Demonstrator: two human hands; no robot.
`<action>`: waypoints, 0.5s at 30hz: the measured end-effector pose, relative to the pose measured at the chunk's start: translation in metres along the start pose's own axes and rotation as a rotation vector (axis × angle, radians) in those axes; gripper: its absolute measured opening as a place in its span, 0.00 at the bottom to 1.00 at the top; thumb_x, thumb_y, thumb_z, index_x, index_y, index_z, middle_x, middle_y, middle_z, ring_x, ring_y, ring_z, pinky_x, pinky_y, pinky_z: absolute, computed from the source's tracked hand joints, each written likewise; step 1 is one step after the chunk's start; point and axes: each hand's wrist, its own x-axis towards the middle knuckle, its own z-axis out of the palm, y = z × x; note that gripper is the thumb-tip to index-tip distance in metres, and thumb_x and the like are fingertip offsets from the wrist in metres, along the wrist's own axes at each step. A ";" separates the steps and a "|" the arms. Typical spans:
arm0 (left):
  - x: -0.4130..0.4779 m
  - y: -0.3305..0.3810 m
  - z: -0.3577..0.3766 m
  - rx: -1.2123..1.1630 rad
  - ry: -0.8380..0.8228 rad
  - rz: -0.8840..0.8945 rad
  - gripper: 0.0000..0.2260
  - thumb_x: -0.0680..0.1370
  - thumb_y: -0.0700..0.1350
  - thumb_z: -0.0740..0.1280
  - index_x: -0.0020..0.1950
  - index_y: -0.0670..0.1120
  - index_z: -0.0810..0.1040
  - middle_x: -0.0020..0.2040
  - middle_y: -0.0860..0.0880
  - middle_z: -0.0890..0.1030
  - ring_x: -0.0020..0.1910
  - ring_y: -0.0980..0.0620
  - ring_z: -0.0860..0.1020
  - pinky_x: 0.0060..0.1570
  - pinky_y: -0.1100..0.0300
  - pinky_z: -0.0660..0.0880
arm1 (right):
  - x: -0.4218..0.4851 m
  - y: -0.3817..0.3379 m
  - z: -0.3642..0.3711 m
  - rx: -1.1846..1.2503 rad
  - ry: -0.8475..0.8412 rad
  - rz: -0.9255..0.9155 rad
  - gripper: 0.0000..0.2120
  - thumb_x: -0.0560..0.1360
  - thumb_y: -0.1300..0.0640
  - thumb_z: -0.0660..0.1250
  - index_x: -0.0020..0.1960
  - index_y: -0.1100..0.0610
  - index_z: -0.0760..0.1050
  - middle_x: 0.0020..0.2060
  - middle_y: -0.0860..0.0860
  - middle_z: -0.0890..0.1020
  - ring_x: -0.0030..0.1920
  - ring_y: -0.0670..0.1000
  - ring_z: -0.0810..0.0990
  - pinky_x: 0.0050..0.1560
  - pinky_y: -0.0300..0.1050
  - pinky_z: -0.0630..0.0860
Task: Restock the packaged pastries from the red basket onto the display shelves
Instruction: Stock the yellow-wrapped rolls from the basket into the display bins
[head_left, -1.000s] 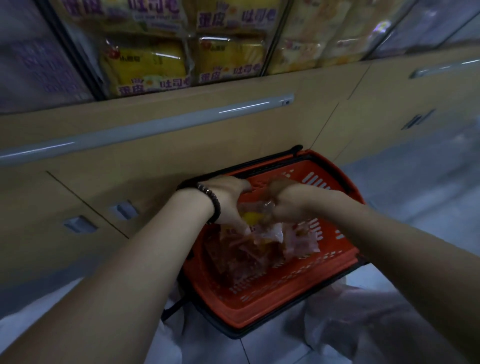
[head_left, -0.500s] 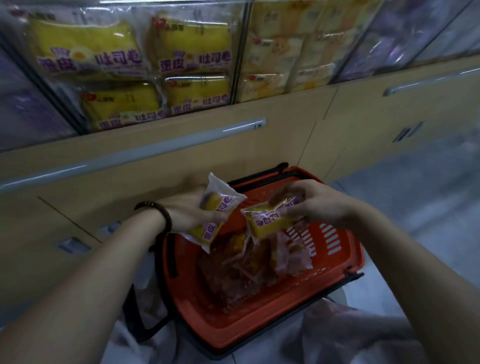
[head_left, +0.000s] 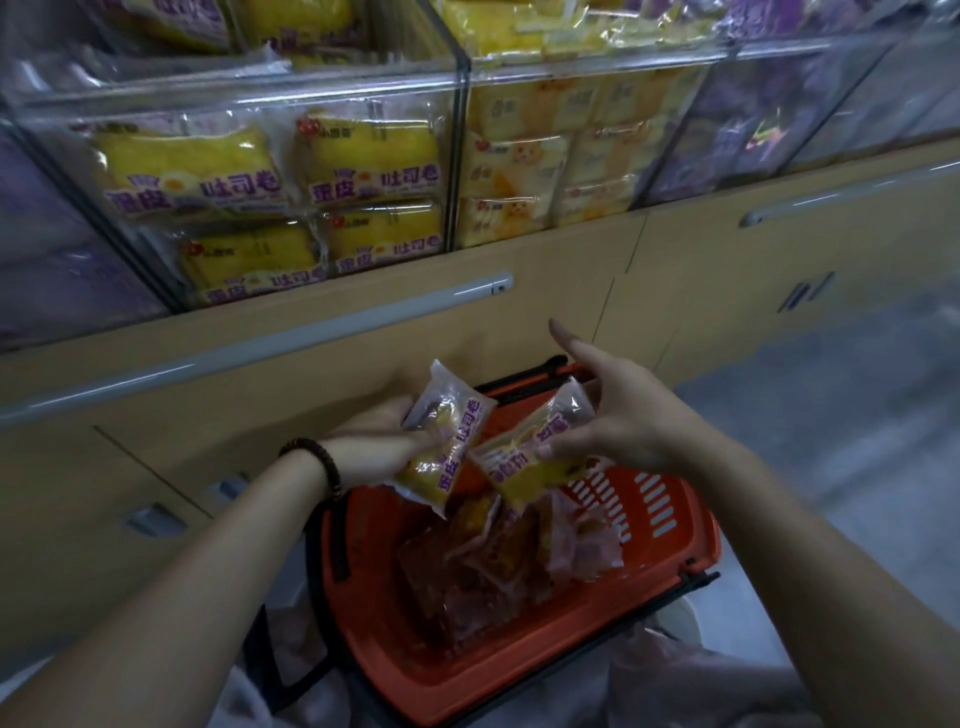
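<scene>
Pack (head_left: 447, 441) gripped in my left hand (head_left: 374, 452); second pack (head_left: 524, 460), at its three o'clock, pinched by my right hand (head_left: 623, 415), above the basket (head_left: 670, 525).

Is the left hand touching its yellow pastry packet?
Touching. The head view shows the left hand gripping the pastry packet by its side edge.

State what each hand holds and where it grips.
Left hand grips one yellow pastry packet along its left side; right hand pinches a second packet near its upper end.
</scene>
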 end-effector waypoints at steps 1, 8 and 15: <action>-0.003 0.003 0.004 -0.010 0.002 0.020 0.24 0.70 0.70 0.71 0.59 0.58 0.80 0.54 0.55 0.87 0.55 0.50 0.86 0.60 0.42 0.80 | -0.001 -0.003 0.002 -0.056 -0.002 -0.007 0.63 0.61 0.42 0.87 0.83 0.33 0.49 0.70 0.49 0.76 0.62 0.49 0.81 0.56 0.50 0.85; -0.031 0.031 0.041 -0.051 -0.193 0.236 0.30 0.73 0.71 0.70 0.73 0.66 0.69 0.69 0.59 0.79 0.66 0.57 0.79 0.68 0.51 0.76 | -0.005 -0.011 0.031 -0.062 0.143 -0.137 0.53 0.64 0.49 0.86 0.81 0.43 0.62 0.44 0.46 0.85 0.45 0.44 0.84 0.45 0.47 0.85; -0.029 0.034 0.054 -0.199 -0.149 0.303 0.31 0.73 0.57 0.79 0.74 0.62 0.73 0.69 0.56 0.80 0.67 0.56 0.79 0.69 0.47 0.76 | -0.003 -0.012 0.028 0.299 0.180 -0.169 0.45 0.64 0.50 0.87 0.75 0.43 0.70 0.47 0.51 0.88 0.49 0.50 0.88 0.53 0.58 0.85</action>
